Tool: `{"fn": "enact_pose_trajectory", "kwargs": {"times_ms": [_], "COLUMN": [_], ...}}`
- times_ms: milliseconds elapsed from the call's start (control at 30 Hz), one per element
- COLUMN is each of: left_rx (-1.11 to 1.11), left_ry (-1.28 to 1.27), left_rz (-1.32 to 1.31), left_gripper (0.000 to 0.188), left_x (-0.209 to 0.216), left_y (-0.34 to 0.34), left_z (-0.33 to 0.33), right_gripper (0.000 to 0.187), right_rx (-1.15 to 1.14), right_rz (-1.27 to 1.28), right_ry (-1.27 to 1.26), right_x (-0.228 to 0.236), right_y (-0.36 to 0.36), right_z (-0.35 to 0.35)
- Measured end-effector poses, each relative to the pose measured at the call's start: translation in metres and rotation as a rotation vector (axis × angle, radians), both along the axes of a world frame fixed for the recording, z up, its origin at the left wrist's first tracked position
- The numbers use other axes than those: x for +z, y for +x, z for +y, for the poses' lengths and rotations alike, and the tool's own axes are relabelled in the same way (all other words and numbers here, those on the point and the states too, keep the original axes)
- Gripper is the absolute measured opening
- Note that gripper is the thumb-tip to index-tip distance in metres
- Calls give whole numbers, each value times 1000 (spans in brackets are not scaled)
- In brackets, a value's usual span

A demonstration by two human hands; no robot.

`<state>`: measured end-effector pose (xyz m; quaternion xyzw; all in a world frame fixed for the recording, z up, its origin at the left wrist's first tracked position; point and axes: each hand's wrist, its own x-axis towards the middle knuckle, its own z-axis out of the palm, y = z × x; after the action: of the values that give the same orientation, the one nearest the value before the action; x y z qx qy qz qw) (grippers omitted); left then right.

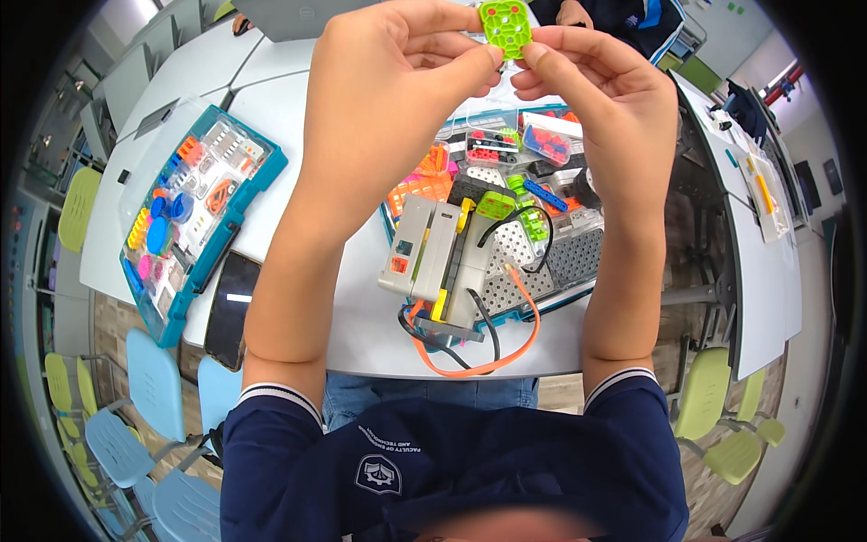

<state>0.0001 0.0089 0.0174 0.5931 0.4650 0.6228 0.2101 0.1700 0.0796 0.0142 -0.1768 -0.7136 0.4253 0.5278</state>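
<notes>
Between both hands, raised over the far side of the table, is a small lime-green plastic building plate (pixel 506 29) with rounded corners and a ribbed face. My left hand (pixel 406 59) pinches its left edge between thumb and fingers. On the opposite edge, my right hand (pixel 591 77) grips it the same way. Below them on the table lies a grey controller block (pixel 424 244) with yellow clips and orange and black cables. It rests partly over an open kit box of building parts, including a perforated grey plate (pixel 576 256) and a blue beam (pixel 545 195).
A second teal-edged parts case (pixel 262 176) stands at the left, beside a dark phone (pixel 233 307) near the table edge. A grey laptop (pixel 298 18) is at the back. Another person's hand (pixel 574 14) shows at the far side. Blue chairs (pixel 153 384) stand lower left.
</notes>
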Motion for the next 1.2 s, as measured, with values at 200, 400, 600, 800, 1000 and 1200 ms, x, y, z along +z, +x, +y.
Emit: {"fn": "enact_pose_trajectory", "kwargs": {"times_ms": [200, 400, 600, 800, 1000, 1200], "left_rx": [-56, -107, -189, -313, -339, -297], "left_ry": [20, -36, -34, -113, -135, -145], "left_rz": [-65, -356, -122, -58, -12, 36], "left_gripper": [29, 30, 31, 30, 28, 27], "left_x": [7, 24, 23, 2, -8, -10], "left_y": [0, 7, -9, -3, 0, -6], "left_z": [-5, -27, -15, 0, 11, 15], "right_gripper": [21, 21, 24, 29, 24, 14], "right_rx": [-195, -203, -203, -62, 134, 209], "right_rz": [-62, 23, 65, 39, -1, 106], "right_ry": [38, 223, 212, -87, -136, -221], "right_x": [7, 15, 15, 17, 5, -7], "right_y": [6, 15, 15, 7, 9, 2], "right_z": [-16, -35, -44, -21, 11, 20]}}
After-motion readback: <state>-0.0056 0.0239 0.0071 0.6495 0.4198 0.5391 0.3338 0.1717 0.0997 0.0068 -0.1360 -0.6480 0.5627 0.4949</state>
